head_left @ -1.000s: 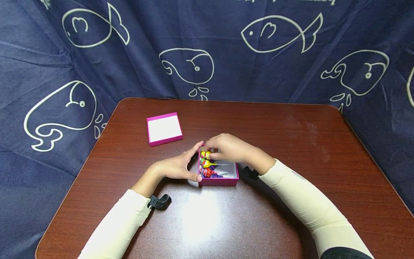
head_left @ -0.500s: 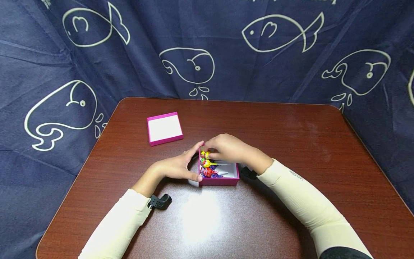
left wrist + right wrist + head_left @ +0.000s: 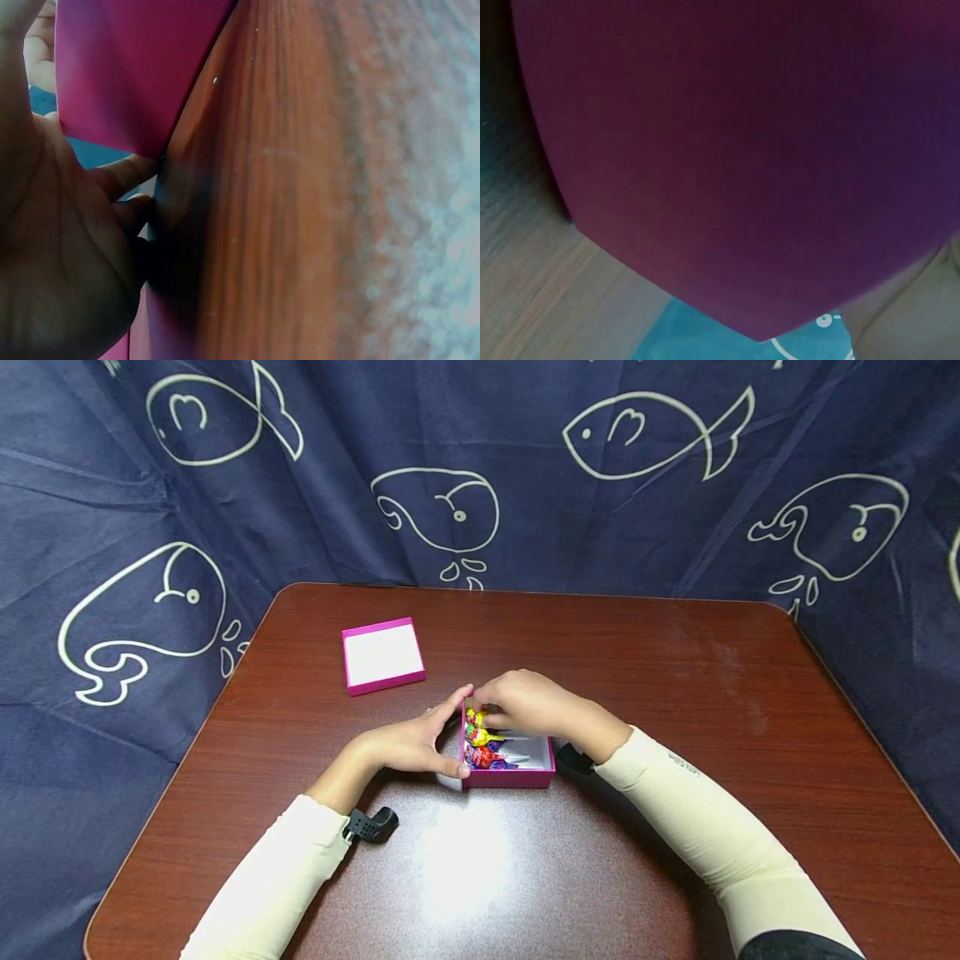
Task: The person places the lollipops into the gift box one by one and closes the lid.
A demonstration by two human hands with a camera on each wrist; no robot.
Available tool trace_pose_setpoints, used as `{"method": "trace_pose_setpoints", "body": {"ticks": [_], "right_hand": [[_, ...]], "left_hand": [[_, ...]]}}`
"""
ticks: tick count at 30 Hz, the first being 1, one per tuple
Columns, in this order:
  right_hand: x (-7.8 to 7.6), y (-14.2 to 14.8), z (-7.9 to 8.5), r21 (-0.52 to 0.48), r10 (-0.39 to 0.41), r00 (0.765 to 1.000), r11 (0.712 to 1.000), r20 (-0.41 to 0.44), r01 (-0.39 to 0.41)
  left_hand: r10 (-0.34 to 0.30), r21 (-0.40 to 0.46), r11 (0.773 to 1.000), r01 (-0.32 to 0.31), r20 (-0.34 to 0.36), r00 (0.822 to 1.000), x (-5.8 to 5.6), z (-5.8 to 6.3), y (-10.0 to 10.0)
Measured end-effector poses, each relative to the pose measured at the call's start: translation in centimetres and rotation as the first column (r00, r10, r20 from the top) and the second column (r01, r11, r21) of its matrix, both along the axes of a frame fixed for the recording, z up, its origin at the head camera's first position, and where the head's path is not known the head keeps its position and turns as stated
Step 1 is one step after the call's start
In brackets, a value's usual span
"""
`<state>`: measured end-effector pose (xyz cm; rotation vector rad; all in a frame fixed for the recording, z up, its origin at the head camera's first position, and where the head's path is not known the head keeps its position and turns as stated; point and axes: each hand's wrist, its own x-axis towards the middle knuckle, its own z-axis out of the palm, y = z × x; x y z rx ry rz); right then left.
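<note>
A magenta box [image 3: 508, 781] with a white inside stands uncovered on the table. Several wrapped lollipops lie in it, heads to the left and white sticks to the right, among them a yellow lollipop [image 3: 480, 737] and a red lollipop [image 3: 482, 758]. At the box's left end my left hand [image 3: 401, 745] holds it, thumb at the near corner and fingers at the far one. My right hand [image 3: 525, 702] reaches in from the right, its bent fingers and thumb at a yellow lollipop in the far row; its fingertips are partly hidden. Only the box's outer wall [image 3: 705, 150] fills the right wrist view.
The box's lid [image 3: 384, 656], magenta with a white inside, lies upturned on the brown table [image 3: 637, 652], back left of the box. A dark blue curtain [image 3: 525, 443] with fish and whale drawings hangs behind the table.
Almost nothing moves: both hands keep their places at the box. The whole head view shifts very slightly.
</note>
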<state>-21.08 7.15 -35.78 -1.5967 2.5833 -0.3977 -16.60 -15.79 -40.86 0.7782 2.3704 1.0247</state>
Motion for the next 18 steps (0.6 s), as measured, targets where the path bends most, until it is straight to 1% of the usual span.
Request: {"method": "trace_pose_setpoints", "body": {"ticks": [6, 10, 14, 18], "right_hand": [[0.2, 0.0, 0.0, 0.02, -0.009, 1.0, 1.0, 0.002, 0.009], [0.4, 0.2, -0.1, 0.016, -0.008, 1.0, 1.0, -0.017, 0.008], [0.7, 0.6, 0.0, -0.008, -0.02, 0.999, 1.0, -0.037, 0.02], [0.8, 1.1, 0.1, -0.065, -0.009, 1.0, 0.998, -0.006, 0.008]], "left_hand": [[-0.006, -0.002, 1.0, 0.006, -0.006, 1.0, 0.0, -0.1, 0.0], [-0.01, 0.0, 1.0, 0.01, 0.005, 1.0, 0.0, -0.1, 0.0], [-0.006, 0.005, 1.0, 0.006, 0.02, 1.0, 0.0, -0.1, 0.0], [0.001, 0.004, 1.0, -0.001, 0.018, 1.0, -0.1, -0.1, 0.0]]}}
